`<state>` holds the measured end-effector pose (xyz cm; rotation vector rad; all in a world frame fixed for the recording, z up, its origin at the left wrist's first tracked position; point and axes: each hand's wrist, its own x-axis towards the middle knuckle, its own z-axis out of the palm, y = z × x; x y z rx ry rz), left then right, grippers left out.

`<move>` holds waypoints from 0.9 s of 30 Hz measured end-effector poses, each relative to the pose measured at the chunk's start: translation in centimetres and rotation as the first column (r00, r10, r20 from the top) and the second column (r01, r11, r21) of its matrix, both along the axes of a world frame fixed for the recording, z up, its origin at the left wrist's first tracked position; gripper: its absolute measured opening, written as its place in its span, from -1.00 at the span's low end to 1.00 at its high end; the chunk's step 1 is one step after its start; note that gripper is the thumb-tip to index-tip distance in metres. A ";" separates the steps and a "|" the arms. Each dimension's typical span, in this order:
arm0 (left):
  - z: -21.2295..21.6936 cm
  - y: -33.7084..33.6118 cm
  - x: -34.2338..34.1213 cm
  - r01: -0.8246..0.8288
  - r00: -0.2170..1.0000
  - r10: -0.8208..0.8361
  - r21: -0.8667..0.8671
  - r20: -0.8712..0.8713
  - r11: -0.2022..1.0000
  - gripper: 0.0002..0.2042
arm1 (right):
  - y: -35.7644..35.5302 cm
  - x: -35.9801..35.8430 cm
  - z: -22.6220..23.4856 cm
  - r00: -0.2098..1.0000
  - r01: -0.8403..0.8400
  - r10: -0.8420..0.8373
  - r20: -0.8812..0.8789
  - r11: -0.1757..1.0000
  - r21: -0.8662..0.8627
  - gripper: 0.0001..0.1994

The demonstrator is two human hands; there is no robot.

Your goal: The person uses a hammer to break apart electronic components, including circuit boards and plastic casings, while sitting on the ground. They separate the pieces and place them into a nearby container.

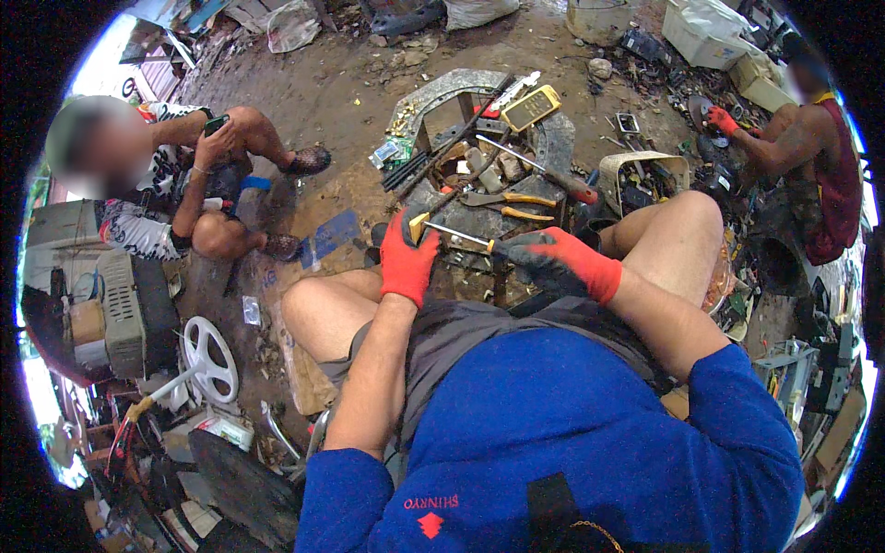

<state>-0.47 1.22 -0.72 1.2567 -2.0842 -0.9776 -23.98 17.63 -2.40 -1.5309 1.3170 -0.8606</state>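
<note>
Left fingers curled round angular yellow piece | right gloved fingers wrapped round slim metal-shafted screwdriver

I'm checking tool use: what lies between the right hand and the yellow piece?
A screwdriver lies there: the head view shows it pointing from the right hand toward the yellow piece in the left hand.

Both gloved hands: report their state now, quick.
Left hand: closed, holding a small yellow piece.
Right hand: closed, holding a screwdriver by its handle.
</note>
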 end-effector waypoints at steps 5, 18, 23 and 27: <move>-2.5 -0.4 1.1 0.002 1.000 -0.002 0.017 0.024 1.000 -0.46 | 1.4 3.8 3.8 0.810 0.232 -0.336 -0.481 0.937 -0.262 -0.56; -1.3 0.0 0.5 0.025 0.999 -0.022 -0.065 0.040 0.998 -0.44 | 0.4 0.3 2.4 0.984 -0.061 0.100 0.144 0.965 -0.254 -0.60; -1.3 0.5 0.3 0.064 0.997 -0.056 -0.152 0.057 0.986 -0.42 | 0.8 0.9 3.5 0.377 -0.302 -0.448 0.811 0.768 0.565 -0.64; -1.7 -0.3 0.8 0.064 0.992 -0.074 -0.105 -0.097 0.992 -0.42 | 0.4 1.2 4.8 0.196 -0.430 -0.549 0.812 0.696 0.575 -0.69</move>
